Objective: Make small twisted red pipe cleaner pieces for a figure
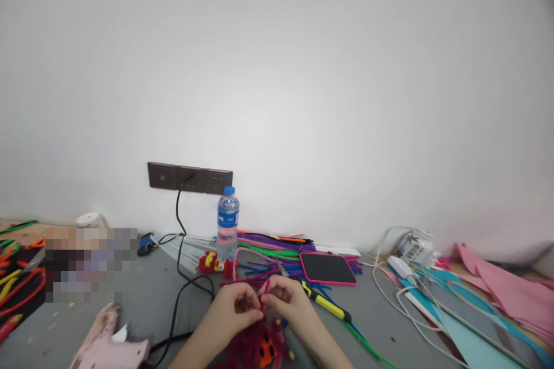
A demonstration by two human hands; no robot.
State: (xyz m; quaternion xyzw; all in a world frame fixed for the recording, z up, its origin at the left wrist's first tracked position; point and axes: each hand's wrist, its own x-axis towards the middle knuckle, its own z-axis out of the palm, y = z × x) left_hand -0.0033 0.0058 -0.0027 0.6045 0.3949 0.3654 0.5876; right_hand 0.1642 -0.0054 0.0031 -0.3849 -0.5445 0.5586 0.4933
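My left hand [234, 310] and my right hand [286, 303] meet at the bottom middle, thumbs and fingers pinched on a dark pink pipe cleaner [267, 286]. Its tip pokes up between the fingertips. Just beneath them lies a fuzzy crimson bundle [246, 343], with an orange patch [265, 353] that has black spots. My wrists cover part of this bundle. Right of my right hand is a yellow utility knife [331, 306]. Scissors [282, 268] point out behind my fingers.
A water bottle [228, 225] stands near the wall beside a red and yellow fuzzy piece [212, 264]. Pipe cleaners [268, 253] and a pink-edged phone [329, 268] lie behind my hands. A pink glue gun [115, 351] is left, white cables [400, 300] right.
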